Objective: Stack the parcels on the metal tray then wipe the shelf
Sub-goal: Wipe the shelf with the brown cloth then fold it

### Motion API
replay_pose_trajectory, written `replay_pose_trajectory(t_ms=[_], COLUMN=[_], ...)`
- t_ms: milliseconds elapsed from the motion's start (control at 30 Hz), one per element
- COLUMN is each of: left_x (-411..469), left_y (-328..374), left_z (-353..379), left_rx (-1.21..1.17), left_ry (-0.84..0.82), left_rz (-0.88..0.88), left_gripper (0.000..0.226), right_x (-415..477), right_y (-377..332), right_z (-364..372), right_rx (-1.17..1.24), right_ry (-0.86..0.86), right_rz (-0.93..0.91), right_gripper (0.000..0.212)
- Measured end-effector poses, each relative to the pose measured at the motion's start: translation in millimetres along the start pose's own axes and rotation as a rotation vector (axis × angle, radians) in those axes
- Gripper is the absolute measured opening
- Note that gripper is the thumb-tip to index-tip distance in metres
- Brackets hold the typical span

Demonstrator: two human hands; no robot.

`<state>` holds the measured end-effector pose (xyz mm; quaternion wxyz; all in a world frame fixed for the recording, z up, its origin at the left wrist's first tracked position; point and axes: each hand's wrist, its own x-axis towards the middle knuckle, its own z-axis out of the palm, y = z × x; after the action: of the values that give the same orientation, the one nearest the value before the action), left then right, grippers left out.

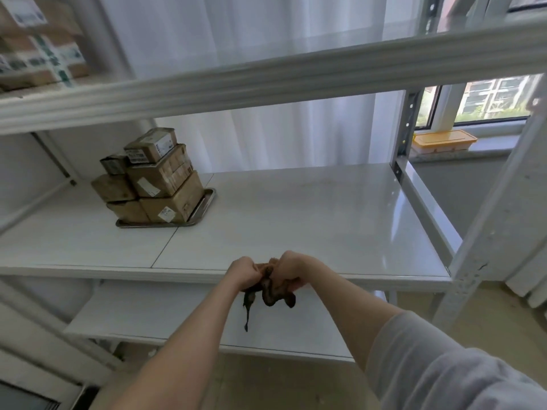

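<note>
Shelf (310, 220) open centre and right; parcels (154, 179) on tray (204, 207) block back-left.

L hand (243, 272) + R hand (291, 269) fisted, knuckles close, both arms outstretched.

Both hands gripping brown cloth (270, 287), parcels (151, 179) stacked on tray (204, 210)

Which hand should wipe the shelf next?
Probably the right hand: it seems to hold the bigger bunch of the cloth and is nearer the wide bare part of the shelf. The left hand is on the side of the tray.
</note>
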<state>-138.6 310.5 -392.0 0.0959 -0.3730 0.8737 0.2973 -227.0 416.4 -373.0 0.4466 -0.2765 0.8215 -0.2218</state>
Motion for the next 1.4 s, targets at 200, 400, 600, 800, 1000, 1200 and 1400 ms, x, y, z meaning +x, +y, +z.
replay_pose_trajectory(t_ms=[200, 400, 600, 800, 1000, 1200, 1400], left_x=[5.0, 16.2, 24.6, 48.5, 79.2, 106.0, 119.8], left_y=[42.9, 95.4, 123.7, 140.7, 150.0, 146.8, 136.5], left_z=[-41.8, -48.1, -37.9, -21.9, -25.4, -35.5, -48.7], left_rx=[-0.526, -0.621, -0.535, -0.599, -0.619, -0.624, -0.613], left_ry=[0.244, 0.259, 0.152, 0.046, 0.150, 0.232, 0.211], left_rz=[0.056, 0.196, 0.151, 0.207, 0.212, 0.180, 0.198], left_gripper=[0.009, 0.028, 0.029, 0.029, 0.017, 0.015, 0.018], right_x=[-5.9, -5.0, 4.2, 8.8, 34.5, 44.3, 51.8], right_y=[-1.1, 26.4, 44.6, 41.2, 45.7, 33.3, 13.2], right_z=[-54.6, -110.8, -138.5, -152.3, -167.7, -162.8, -152.4], right_rx=[0.346, 0.420, 0.584, 0.635, 0.571, 0.488, 0.562], right_ry=[0.210, 0.458, 0.498, 0.404, 0.565, 0.494, 0.280], right_rz=[-0.179, -0.214, -0.255, -0.315, -0.196, -0.094, -0.088], right_gripper=[0.042, 0.019, 0.028, 0.037, 0.032, 0.031, 0.044])
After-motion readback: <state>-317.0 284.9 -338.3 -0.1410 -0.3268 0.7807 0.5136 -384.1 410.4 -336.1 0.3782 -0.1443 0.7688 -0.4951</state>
